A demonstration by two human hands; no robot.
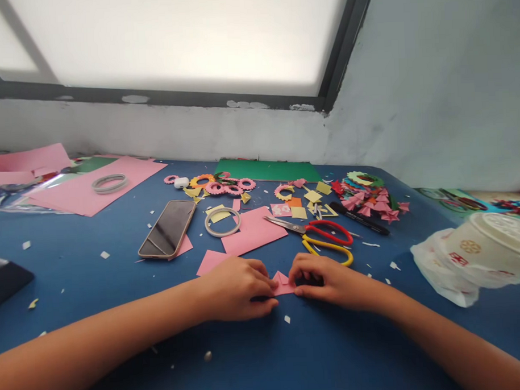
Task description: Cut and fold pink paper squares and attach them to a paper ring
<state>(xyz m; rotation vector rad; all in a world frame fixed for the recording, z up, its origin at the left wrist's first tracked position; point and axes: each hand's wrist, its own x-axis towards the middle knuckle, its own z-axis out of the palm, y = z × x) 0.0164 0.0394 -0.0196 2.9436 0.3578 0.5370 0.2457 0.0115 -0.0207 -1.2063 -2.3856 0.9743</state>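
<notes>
Between my two hands is a small folded piece of pink paper (282, 284), low on the blue table, with a triangular point facing away from me. The fingers of my left hand (246, 287) pinch its left side. At its right edge my right hand (320, 277) grips it between thumb and fingertips. Scissors (325, 236) with one red and one yellow handle lie just beyond my right hand, blades pointing left. Behind the hands are a pink sheet (257, 232) and a roll of tape (222, 222). The fingertips partly hide the folded paper's sides.
A phone (167, 229) lies left of the tape. Paper rings (229, 187), yellow squares (313, 196) and a pile of folded stars (371, 198) sit farther back. A black marker (360, 219) lies near the pile. A lidded cup (486, 249) in a plastic bag stands right.
</notes>
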